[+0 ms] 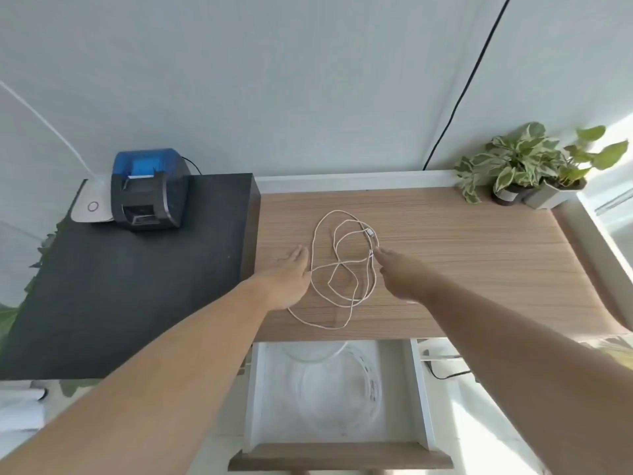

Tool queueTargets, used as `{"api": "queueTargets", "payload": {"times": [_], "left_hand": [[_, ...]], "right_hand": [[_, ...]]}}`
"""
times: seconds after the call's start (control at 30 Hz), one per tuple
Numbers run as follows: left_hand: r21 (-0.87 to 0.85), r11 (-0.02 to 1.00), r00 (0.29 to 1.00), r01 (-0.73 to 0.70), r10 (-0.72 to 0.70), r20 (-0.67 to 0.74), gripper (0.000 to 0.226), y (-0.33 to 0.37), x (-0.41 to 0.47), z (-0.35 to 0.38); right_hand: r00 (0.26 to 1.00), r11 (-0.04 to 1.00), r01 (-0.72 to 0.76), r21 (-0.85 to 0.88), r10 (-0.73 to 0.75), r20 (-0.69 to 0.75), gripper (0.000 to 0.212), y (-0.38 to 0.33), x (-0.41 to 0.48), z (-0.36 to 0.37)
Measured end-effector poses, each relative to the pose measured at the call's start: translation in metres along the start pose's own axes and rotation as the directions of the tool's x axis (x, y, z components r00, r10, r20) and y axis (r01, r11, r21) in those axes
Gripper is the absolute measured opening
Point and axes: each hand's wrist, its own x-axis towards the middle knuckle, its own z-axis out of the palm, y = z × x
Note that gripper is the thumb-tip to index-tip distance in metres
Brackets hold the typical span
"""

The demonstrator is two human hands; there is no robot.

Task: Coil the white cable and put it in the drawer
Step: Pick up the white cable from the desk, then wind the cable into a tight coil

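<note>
The white cable [342, 269] lies in loose loops on the wooden worktop [462, 255]. The left hand [289, 274] rests flat and open beside it; the right hand [399, 270] reaches, fingers extended, touching a connector end. The drawer [337, 455] below stands open.

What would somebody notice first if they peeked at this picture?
Probably the thin white cable sprawled in loose, tangled loops in the middle of the light wooden desk, with the left hand and the right hand reaching in from either side. Below the desk's front edge, the white pull-out drawer stands open.
</note>
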Motion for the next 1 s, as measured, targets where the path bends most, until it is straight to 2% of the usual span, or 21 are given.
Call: {"api": "queueTargets", "payload": {"times": [0.1, 0.17, 0.33, 0.5, 0.57, 0.63, 0.7, 0.77, 0.83, 0.9, 0.97, 1.0], "left_hand": [[0.017, 1.0, 1.0, 0.001, -0.001, 0.014, 0.061, -0.005, 0.007, 0.009], [0.022, 1.0, 0.999, 0.016, -0.017, 0.039, 0.062, -0.011, 0.012, 0.018], [0.005, 1.0, 0.997, 0.029, -0.029, 0.067, 0.063, -0.023, 0.016, 0.033], [-0.116, 0.992, 0.999, 0.044, -0.041, 0.025, 0.065, -0.021, 0.012, 0.027], [-0.222, 0.975, 0.999, 0.015, -0.023, -0.034, 0.067, -0.012, 0.005, 0.022], [-0.326, 0.944, 0.993, -0.044, 0.006, -0.118, 0.069, 0.003, 0.0, 0.015], [-0.428, 0.891, 0.978, -0.15, 0.069, -0.199, 0.07, 0.025, -0.006, 0.0], [-0.525, 0.794, 0.938, -0.307, 0.159, -0.308, 0.058, 0.053, -0.012, -0.018], [-0.588, 0.704, 0.894, -0.398, 0.154, -0.421, 0.031, 0.079, -0.02, -0.042], [-0.559, 0.702, 0.842, -0.442, 0.11, -0.527, 0.021, 0.093, -0.032, -0.067], [-0.438, 0.754, 0.768, -0.49, 0.136, -0.625, 0.025, 0.093, -0.044, -0.09], [-0.358, 0.784, 0.733, -0.507, 0.175, -0.657, 0.026, 0.09, -0.049, -0.1]], "right_hand": [[0.996, 1.0, -0.008, 0.013, 0.009, -0.084, 0.062, 0.008, 0.021, 0.009], [0.992, 0.999, 0.04, 0.008, -0.038, -0.118, 0.063, 0.009, 0.035, 0.015], [0.974, 0.986, 0.106, -0.132, -0.129, -0.186, 0.034, 0.014, 0.061, 0.021], [0.96, 0.968, 0.163, -0.193, -0.201, -0.196, 0.024, 0.024, 0.067, 0.015], [0.972, 0.982, 0.151, -0.11, -0.167, -0.163, 0.021, 0.021, 0.065, -0.005], [0.985, 0.987, 0.128, 0.096, -0.115, -0.131, 0.021, 0.007, 0.057, -0.036], [0.974, 0.944, 0.147, 0.297, -0.087, -0.208, 0.018, -0.014, 0.041, -0.073], [0.954, 0.841, 0.192, 0.505, -0.039, -0.297, 0.019, -0.039, 0.019, -0.112], [0.952, 0.638, 0.208, 0.742, 0.041, -0.302, 0.026, -0.058, -0.005, -0.147], [0.968, 0.451, 0.191, 0.872, 0.059, -0.243, 0.03, -0.066, -0.032, -0.17], [0.989, 0.242, 0.146, 0.959, -0.067, -0.134, 0.029, -0.064, -0.056, -0.178], [0.982, 0.085, 0.097, 0.992, -0.171, -0.082, 0.028, -0.063, -0.068, -0.178]]}}
